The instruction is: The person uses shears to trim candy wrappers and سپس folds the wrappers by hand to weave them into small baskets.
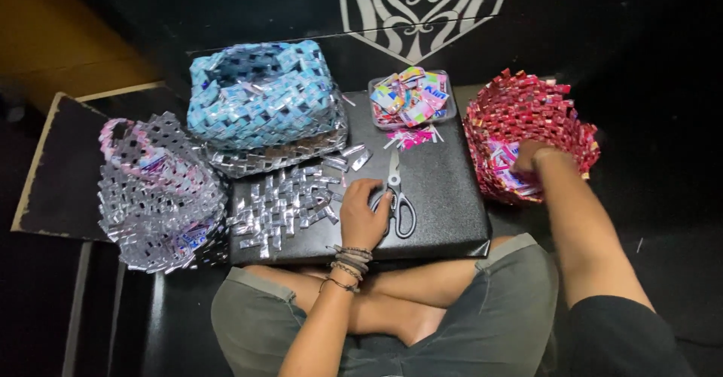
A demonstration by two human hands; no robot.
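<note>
Weaving work part done on a black lap board, one hand at the scissors, one in the red basket.

Left hand (363, 215) lies flat, fingers spread, on the silver woven panel (290, 200) beside the scissors (398, 196), gripping nothing; right hand (529, 155) reaches into the red woven basket (527, 132), its grip hidden. Blue basket (260, 94) and silver-pink basket (154, 192) look finished; the panel looks only part-woven, and folded strips fill the clear tub (410, 97). Board (444, 196) is bare at its right; baskets crowd the left and far edges.
</note>
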